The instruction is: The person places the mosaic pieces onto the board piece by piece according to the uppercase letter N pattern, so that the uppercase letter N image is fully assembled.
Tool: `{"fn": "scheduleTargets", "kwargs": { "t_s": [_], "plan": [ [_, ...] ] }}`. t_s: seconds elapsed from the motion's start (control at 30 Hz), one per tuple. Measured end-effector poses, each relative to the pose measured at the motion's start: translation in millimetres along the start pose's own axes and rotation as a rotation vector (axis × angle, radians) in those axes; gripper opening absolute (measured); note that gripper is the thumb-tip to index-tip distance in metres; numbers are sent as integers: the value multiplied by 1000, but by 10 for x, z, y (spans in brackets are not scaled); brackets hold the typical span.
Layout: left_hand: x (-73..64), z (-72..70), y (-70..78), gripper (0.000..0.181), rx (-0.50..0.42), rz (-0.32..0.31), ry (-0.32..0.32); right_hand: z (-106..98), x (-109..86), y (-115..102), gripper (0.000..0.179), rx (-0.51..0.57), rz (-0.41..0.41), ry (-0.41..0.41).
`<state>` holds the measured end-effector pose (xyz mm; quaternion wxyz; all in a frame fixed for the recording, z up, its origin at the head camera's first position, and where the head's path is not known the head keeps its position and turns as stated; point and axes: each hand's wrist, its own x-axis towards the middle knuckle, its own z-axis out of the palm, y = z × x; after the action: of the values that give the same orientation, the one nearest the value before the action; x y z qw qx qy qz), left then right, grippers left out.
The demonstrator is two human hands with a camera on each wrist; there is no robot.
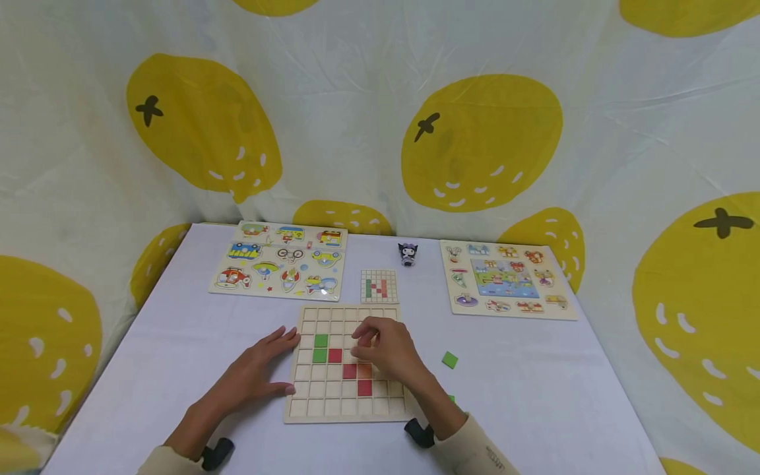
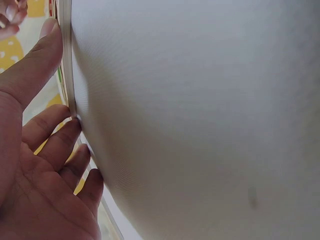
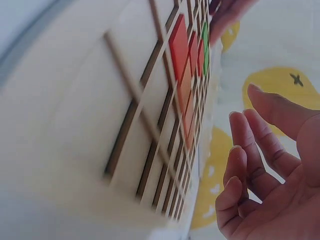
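A wooden grid board (image 1: pixel 309 409) lies flat on the white table. Two green squares (image 1: pixel 320 340) sit in its left cells, and red squares (image 1: pixel 335 355) step diagonally down to the right. Orange squares (image 3: pixel 185 87) show in a line in the right wrist view, partly covered by the hand in the head view. My left hand (image 1: pixel 258 369) rests against the board's left edge, thumb and fingers spread along it. Over the board's right half hovers my right hand (image 1: pixel 386 346), its fingers loosely bent, thumb apart from them, nothing held.
Behind the board lies a small pattern card (image 1: pixel 379 287), with a dark figurine (image 1: pixel 407 254) beyond it. Picture puzzles stand at back left (image 1: pixel 279 260) and back right (image 1: pixel 507 280). One loose green tile (image 1: pixel 450 359) lies right of the board; another (image 1: pixel 452 398) is partly hidden by my right arm.
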<state>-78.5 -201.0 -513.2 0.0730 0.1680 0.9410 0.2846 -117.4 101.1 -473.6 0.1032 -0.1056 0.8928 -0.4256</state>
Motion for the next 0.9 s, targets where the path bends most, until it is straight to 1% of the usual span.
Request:
{"fn": "scheduleTargets", "kwargs": {
  "t_s": [0.1,0.2,0.4,0.5,0.57,0.9],
  "plan": [
    [-7,8,10,99,-9,-14,-6,-95,-72,90,18,-13,15,41],
    [-14,7,21,99,-17,-25,-9,-187,-137,189,19,-24,47,80],
    [-15,-9,37,98,-15,-23,2,-385,-253,391,22,-33,134,151],
    [-16,-8,35,98,-11,-26,-2,-485,-321,487,23,-46,174,181],
    [-19,-6,35,99,-12,-36,-8,-547,-363,550,24,-56,197,194],
    [-10,4,1,99,-12,-29,-10,-838,-551,823,28,-104,267,223]
  ]
}}
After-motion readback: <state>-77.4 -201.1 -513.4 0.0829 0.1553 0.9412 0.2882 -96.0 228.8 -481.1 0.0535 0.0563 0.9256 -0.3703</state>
